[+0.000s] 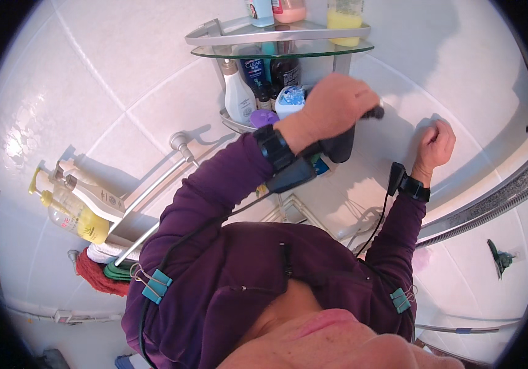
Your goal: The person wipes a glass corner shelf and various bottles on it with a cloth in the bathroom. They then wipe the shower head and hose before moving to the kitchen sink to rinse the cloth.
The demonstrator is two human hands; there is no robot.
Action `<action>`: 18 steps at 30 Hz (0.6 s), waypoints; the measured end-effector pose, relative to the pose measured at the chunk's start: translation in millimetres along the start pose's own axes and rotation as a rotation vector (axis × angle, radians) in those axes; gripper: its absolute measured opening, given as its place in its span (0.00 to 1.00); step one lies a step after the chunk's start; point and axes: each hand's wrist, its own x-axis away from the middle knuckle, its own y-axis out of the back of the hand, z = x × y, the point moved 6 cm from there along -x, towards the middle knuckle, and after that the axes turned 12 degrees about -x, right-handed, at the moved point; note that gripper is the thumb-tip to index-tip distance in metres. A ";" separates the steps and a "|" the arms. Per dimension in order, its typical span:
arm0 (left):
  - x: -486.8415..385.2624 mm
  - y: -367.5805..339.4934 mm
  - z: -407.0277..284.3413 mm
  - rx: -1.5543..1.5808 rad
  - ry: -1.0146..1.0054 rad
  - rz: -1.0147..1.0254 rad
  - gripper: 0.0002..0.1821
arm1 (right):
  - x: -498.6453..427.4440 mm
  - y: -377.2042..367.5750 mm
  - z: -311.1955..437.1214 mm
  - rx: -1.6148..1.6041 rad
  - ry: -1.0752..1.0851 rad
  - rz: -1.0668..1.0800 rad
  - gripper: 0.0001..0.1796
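Observation:
My left hand [338, 106] is raised in front of the lower tier of a glass corner shelf [282, 51]. Its fingers curl around a dark object [375, 113], whose blurred black end sticks out to the right; its kind is unclear. Below that hand hangs a larger black thing [340, 144], partly covered by the wrist. Close to the hand stand a white tub with a blue pattern [291, 99], a purple item [264, 118] and a white pump bottle [240, 99]. My right hand [437, 143] is loosely closed near the tiled wall, with nothing visible in it.
More bottles, including a yellow one [345, 23], stand on the upper tier. At left, pump bottles [79, 217] stand by a metal towel rail [155, 187] with folded towels [100, 276]. Cables run along both sleeves from black wrist boxes [395, 179]. A ribbed hose [476, 214] curves at right.

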 end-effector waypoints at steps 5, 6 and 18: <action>27.1 11.4 -4.3 0.382 0.298 0.221 0.15 | -11.3 3.9 2.8 -0.028 -0.167 0.117 0.08; 32.1 15.2 0.3 0.475 0.358 0.236 0.16 | -9.9 4.7 -0.5 -0.265 -0.364 0.113 0.07; 80.3 -13.3 27.4 1.121 0.987 0.117 0.19 | 51.7 -64.1 179.9 -1.813 -1.447 0.434 0.32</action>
